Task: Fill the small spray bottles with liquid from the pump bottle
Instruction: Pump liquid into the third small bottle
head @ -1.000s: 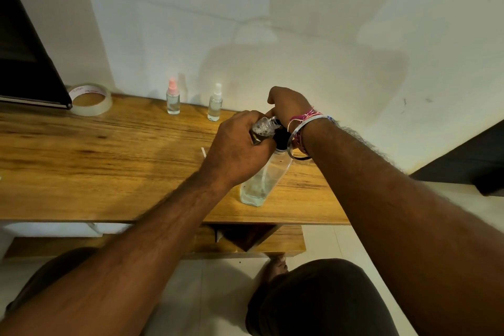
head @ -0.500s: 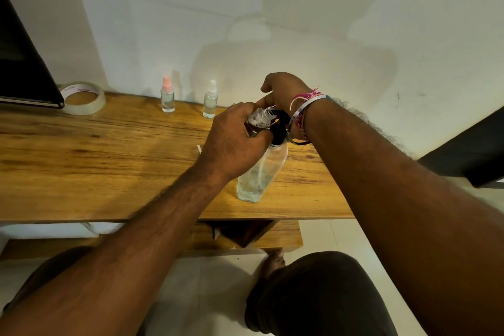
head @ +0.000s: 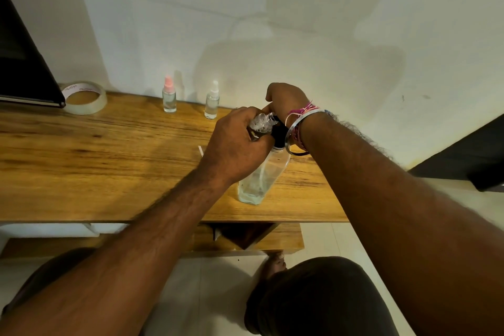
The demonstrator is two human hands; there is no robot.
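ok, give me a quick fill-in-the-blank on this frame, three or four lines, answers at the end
1. The left hand grips a small clear ____ bottle at the pump bottle's black top.
2. The spray bottle standing nearest the tape roll has a ____ cap.
3. The right hand is at the pump bottle's ____.
4. The capped bottles stand on the wooden table close to the ____.

Answers: spray; pink; top; wall
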